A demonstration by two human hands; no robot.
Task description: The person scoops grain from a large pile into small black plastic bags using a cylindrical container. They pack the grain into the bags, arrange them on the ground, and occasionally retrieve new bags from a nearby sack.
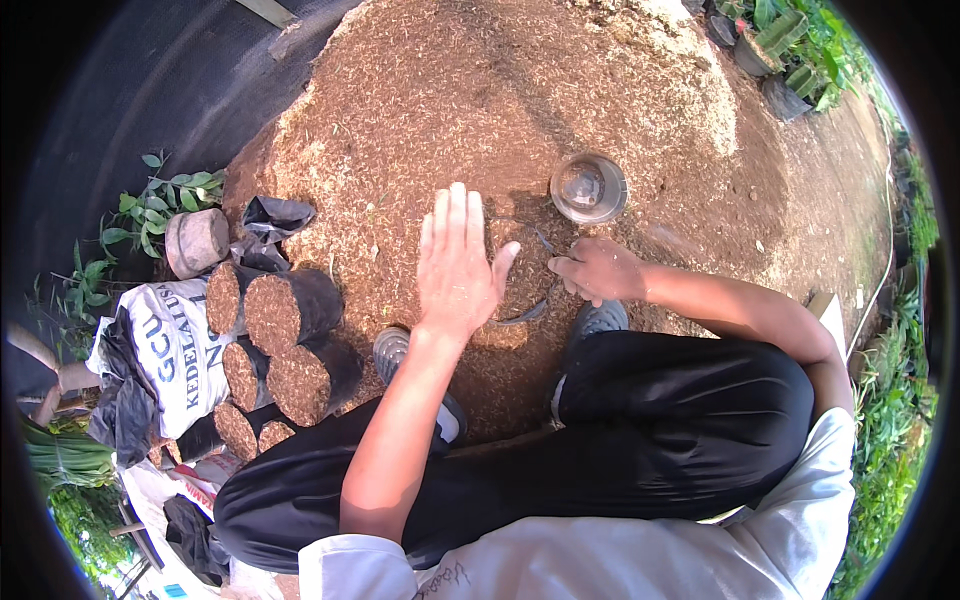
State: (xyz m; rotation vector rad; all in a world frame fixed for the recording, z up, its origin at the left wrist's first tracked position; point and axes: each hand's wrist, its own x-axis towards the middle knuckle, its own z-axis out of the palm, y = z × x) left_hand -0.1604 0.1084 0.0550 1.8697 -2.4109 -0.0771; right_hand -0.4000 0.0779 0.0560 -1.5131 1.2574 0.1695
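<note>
Between my shoes stands a black planting bag (524, 314), filled with brown soil mix; only parts of its thin dark rim show. My left hand (457, 265) is held flat over the bag's left side, fingers straight and thumb apart, with nothing in it. Whether its palm touches the bag or the soil I cannot tell. On the other side, my right hand (603, 270) is closed, thumb and fingers pinching at the bag's right rim. Just beyond that hand, a see-through plastic tub (590, 188) sits on the soil heap.
A wide heap of brown soil mix (420, 110) spreads ahead. At left stand several filled black planting bags (292, 308), a white printed sack (170, 350) and a grey pot (197, 242). Potted cacti (775, 45) grow at the far right, and dark sheeting (170, 90) hangs at the far left.
</note>
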